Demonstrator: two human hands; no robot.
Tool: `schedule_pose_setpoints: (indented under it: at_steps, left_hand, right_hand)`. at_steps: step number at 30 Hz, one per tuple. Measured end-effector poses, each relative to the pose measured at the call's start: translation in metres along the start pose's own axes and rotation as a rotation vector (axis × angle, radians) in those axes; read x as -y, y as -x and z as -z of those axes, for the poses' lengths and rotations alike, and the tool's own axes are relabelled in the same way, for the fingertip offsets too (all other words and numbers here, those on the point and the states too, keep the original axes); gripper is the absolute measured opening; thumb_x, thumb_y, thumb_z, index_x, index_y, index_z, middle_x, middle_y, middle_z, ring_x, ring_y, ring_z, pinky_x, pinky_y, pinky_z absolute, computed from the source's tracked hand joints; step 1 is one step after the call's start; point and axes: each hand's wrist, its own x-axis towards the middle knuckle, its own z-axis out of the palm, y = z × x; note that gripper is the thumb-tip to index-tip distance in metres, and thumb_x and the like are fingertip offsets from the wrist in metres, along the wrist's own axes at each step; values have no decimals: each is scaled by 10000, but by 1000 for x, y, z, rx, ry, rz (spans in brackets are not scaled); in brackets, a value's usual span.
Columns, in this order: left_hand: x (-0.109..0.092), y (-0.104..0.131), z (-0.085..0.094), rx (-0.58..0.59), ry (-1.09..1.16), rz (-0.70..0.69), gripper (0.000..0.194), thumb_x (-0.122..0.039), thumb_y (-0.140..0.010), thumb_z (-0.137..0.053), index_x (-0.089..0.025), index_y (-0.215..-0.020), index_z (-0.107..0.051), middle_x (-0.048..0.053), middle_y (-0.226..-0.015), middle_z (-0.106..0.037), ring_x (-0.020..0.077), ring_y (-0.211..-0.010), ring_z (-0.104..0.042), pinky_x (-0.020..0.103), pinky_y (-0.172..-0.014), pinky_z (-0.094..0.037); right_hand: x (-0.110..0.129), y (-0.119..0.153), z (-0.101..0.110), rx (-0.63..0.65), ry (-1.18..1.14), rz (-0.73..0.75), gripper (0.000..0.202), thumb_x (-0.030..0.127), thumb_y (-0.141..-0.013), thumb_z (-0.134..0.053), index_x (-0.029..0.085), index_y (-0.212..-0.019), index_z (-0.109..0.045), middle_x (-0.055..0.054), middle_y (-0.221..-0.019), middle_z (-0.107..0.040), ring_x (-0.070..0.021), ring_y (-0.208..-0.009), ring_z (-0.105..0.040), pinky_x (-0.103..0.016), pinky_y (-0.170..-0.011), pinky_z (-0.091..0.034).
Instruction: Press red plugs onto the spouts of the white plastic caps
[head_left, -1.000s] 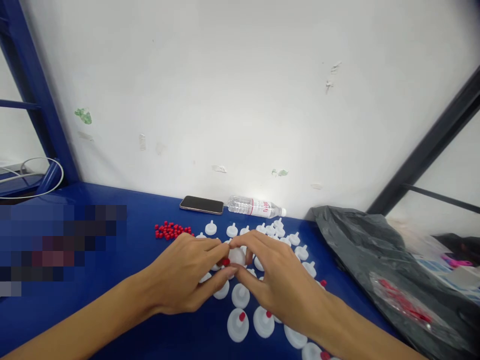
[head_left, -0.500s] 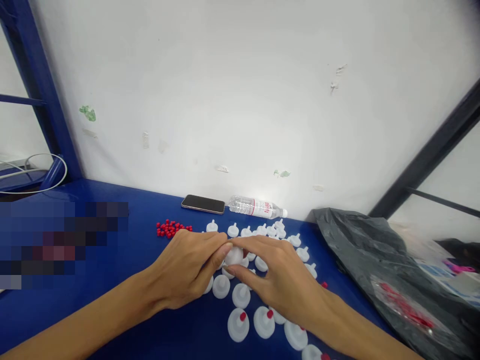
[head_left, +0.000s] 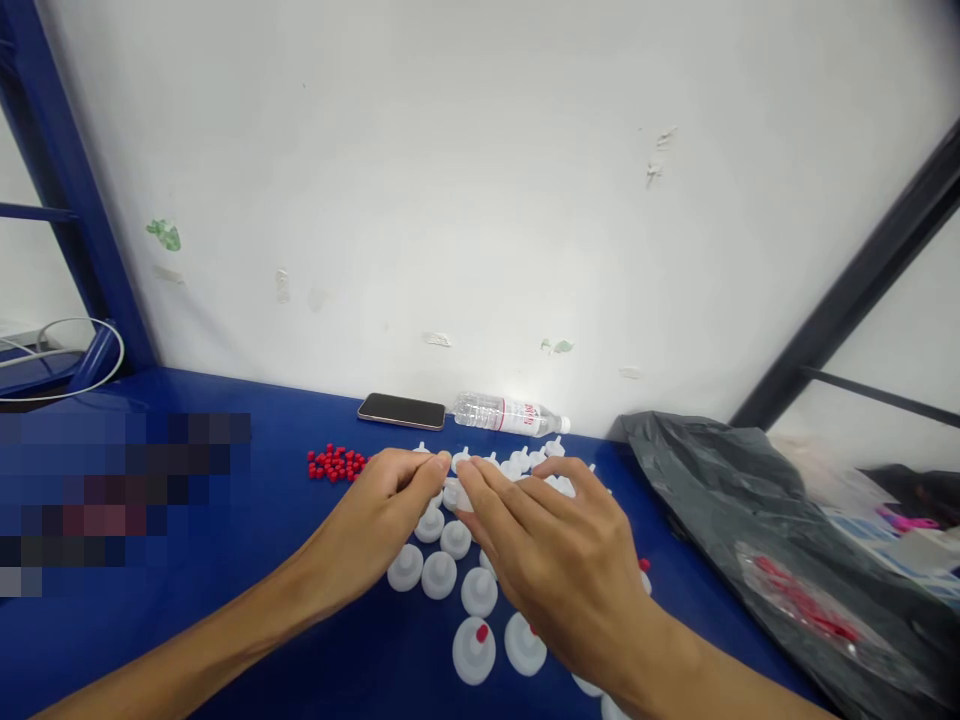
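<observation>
My left hand (head_left: pixel 394 500) and my right hand (head_left: pixel 555 540) meet above the middle of the blue table, fingertips nearly touching. Both are closed around one white, translucent nozzle cap (head_left: pixel 463 497), mostly covered by my fingers. Under and around my hands are several similar white nozzle caps with a round base and a narrow spout. Two in front, one nozzle cap (head_left: pixel 472 655) and another partly under my right hand (head_left: pixel 525 648), carry small red tips on their spouts. A pile of small red tips (head_left: pixel 334 463) lies left of the caps.
A phone (head_left: pixel 401 410) and a clear plastic bottle (head_left: pixel 510 413) lie along the wall. At right a dark grey plastic bag (head_left: pixel 705 500) bears a clear packet of red pieces (head_left: pixel 802 600). Blue metal frame posts (head_left: pixel 97 230) rise at left. A pixelated patch covers the table's left side.
My right hand has turned, its back now toward me and its fingers closed more over the nozzle cap. My left hand stays at the cap. The view has shifted slightly.
</observation>
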Motion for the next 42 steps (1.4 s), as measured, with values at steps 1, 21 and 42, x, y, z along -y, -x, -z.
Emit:
schedule_pose_setpoints:
  at_steps: [1,21,42]
  left_hand:
    - [1,-3,5,-16,-10,27,513,-594,-982,-401,-245,-626,-281,-56,-571,-228,107,-498,-175,272,-400,-210]
    - [77,-40,148,-92,-946,415,224,-256,-779,-583,-246,-940,-740,83,-981,-788,326,-912,-703,375,-728,-448]
    - [88,-46,154,87,-807,381,250,-298,-707,-567,-226,-831,-772,43,-807,-809,240,-756,-742,302,-686,-530]
  right_hand:
    - [-1,1,0,6,27,0,324,47,-1005,-571,153,-1284,-697,-83,-1229,-792,-189,-787,-754,-413,-877,-493]
    - [1,-2,24,325,-798,-277,127,184,-941,-714,258,-1043,-696,18,-981,-759,-164,-921,-672,-279,-916,-503]
    - [-6,-4,26,741,-671,-245,325,479,-875,-829,247,-1100,-789,-37,-947,-781,-258,-1004,-696,-352,-905,-466]
